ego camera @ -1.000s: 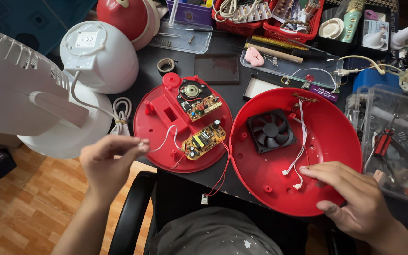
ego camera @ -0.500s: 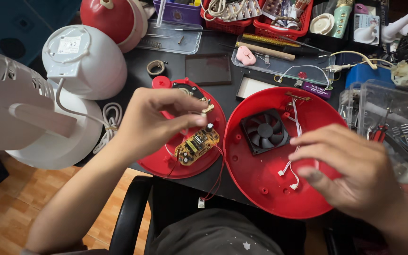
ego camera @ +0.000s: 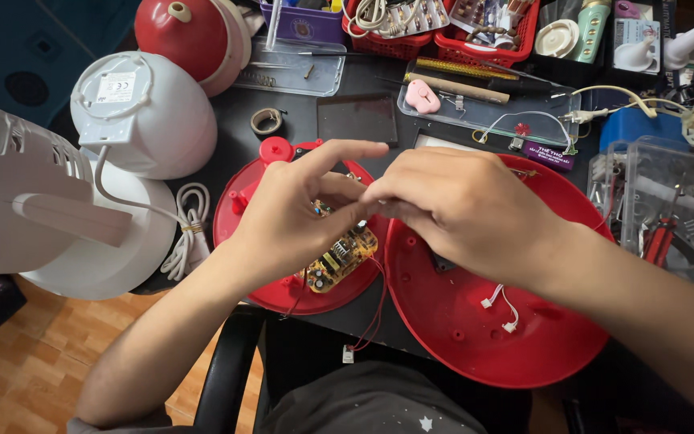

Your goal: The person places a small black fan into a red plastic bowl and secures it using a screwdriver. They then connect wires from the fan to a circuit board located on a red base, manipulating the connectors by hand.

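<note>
Hands met over the two red shells on the dark table [ego camera: 299,120]. From the head camera, the yellow circuit board [ego camera: 341,259] lay in the smaller red shell [ego camera: 242,217], its long axis running from lower left to upper right, with the upper end hidden under the fingers. The left hand [ego camera: 291,213] came in from the lower left, the forearm slanted, index finger stretched out to the right and the thumb and other fingers curled together near the board's upper end. The right hand [ego camera: 463,205] reached from the right across the bigger red shell [ego camera: 516,337], its fingers bunched and pinching at the same spot. What they pinched I could not tell. Two white plugs [ego camera: 500,309] on thin wires lay inside the bigger shell, below the right hand.
</note>
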